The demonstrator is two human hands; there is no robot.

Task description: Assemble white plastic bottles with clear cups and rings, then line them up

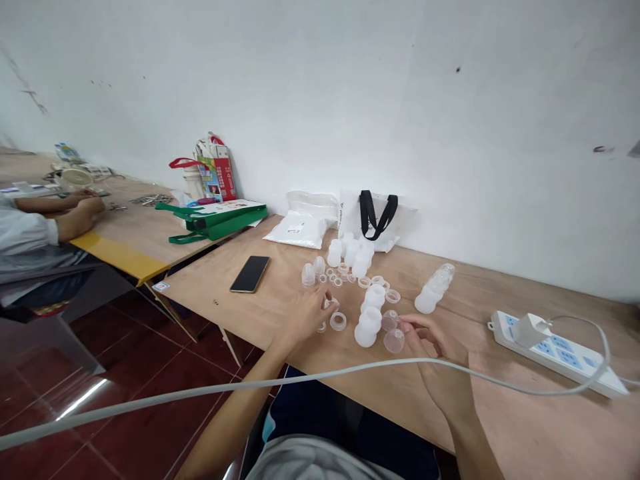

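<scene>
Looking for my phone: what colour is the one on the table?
The phone is black; head view.

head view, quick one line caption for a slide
Left hand beside a plastic ring, right hand at a clear cap, among translucent cups on a wooden table.

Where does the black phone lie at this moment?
In the head view, the black phone lies flat on the wooden table, to the left of the left hand and in front of the green bag.

The left hand (310, 312) and right hand (443, 373) are bare, forearms too; the person wears a light grey shirt (320, 461) and dark navy bottoms (325, 407) with 1 pale blue stripe.
</scene>
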